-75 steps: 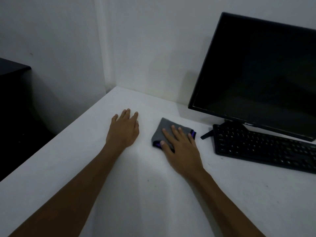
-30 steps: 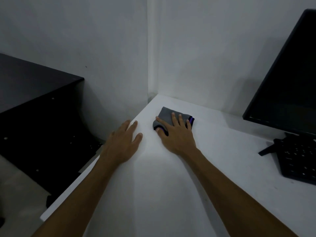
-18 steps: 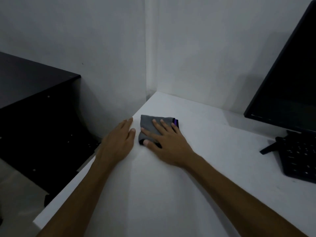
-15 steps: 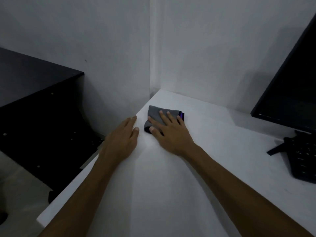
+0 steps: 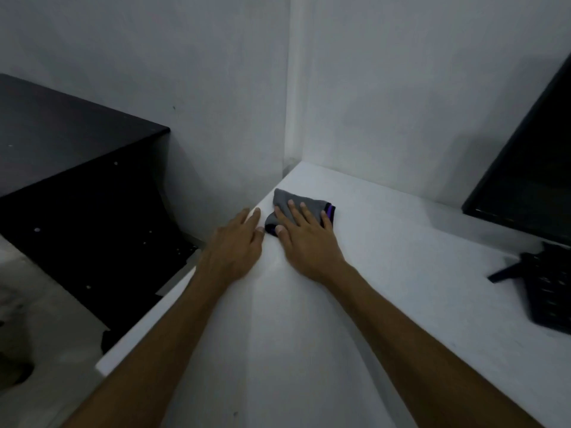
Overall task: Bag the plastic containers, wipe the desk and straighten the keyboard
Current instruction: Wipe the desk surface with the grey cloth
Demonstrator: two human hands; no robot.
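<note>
Wiping is the step in hand: the folded grey cloth, with a purple trim at one end, lies flat on the white tabletop near its far-left corner, just beside the left edge. The right hand presses it down with the fingers spread flat across it rather than curled around it, thumb at the near fold. The left hand rests open and flat on the tabletop right at the left edge, just beside the cloth and the right thumb, holding nothing.

To do this well, I judge the palm should keep even pressure so the folds do not bunch, and strokes should overlap, running into the corner where the two walls meet.

Room is tight here. Beyond the left edge the tabletop drops to the floor, with a dark cabinet standing apart from it, so a stroke pushed further left could carry the cloth off. Open, bare surface lies toward the right and toward the near edge. The keyboard and the monitor sit well apart toward the right; strokes that way end at them. No plastic containers are in view.
</note>
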